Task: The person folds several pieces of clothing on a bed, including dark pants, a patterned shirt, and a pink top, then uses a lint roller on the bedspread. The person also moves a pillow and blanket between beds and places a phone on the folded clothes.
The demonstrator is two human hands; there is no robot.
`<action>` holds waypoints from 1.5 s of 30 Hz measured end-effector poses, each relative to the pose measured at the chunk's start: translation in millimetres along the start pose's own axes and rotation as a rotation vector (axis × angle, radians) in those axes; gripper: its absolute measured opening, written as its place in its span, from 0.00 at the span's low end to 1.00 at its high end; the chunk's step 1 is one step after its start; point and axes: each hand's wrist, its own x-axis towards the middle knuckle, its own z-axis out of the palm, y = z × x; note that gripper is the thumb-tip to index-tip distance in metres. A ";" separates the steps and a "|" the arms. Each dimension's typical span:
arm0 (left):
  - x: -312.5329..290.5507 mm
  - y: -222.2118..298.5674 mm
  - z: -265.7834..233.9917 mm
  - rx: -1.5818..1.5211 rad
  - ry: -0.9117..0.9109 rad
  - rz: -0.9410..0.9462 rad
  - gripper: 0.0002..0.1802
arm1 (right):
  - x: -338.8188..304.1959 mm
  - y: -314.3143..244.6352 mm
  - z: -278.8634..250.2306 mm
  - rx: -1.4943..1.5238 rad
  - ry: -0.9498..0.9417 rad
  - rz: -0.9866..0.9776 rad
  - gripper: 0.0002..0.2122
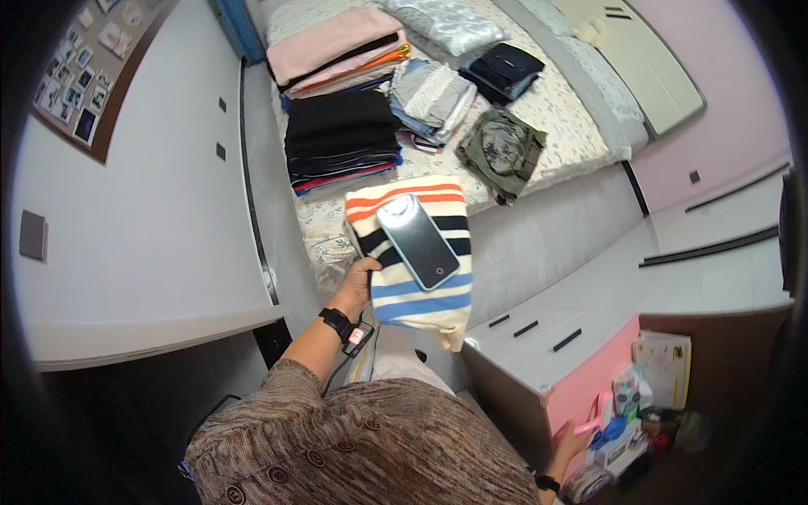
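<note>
My left hand [364, 274] is closed on the left edge of a folded striped knit garment [417, 311], cream with orange, black and blue stripes. On top of this garment lies a smartphone [423, 247] in a pale case, its dark screen facing up. Low on the right, my right hand [574, 441] reaches in beside a pink panel. Its fingers are closed round the lower end of a pink object with a handle [599, 414], whose exact kind I cannot make out. Blue and white items [613, 433] lie right beside that hand.
Ahead, a bed [572, 126] with a floral sheet carries folded piles: black clothes [341, 130], pink cloth [337, 46], grey and blue clothes [429, 93], dark jeans [503, 71] and a camouflage garment [503, 151]. White drawers [539, 353] stand at right, a white cabinet [177, 160] at left.
</note>
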 end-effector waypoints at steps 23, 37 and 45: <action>34.6 -14.5 85.4 0.064 0.329 0.923 0.27 | 287.0 90.7 29.7 0.084 -0.129 -0.087 0.27; 45.0 -22.9 98.7 -0.018 0.526 1.049 0.28 | 333.0 145.1 -26.9 0.169 -0.027 -0.011 0.27; 28.0 -13.5 143.1 0.199 0.898 0.925 0.35 | 320.3 -1.9 -16.1 0.739 -0.103 -0.139 0.10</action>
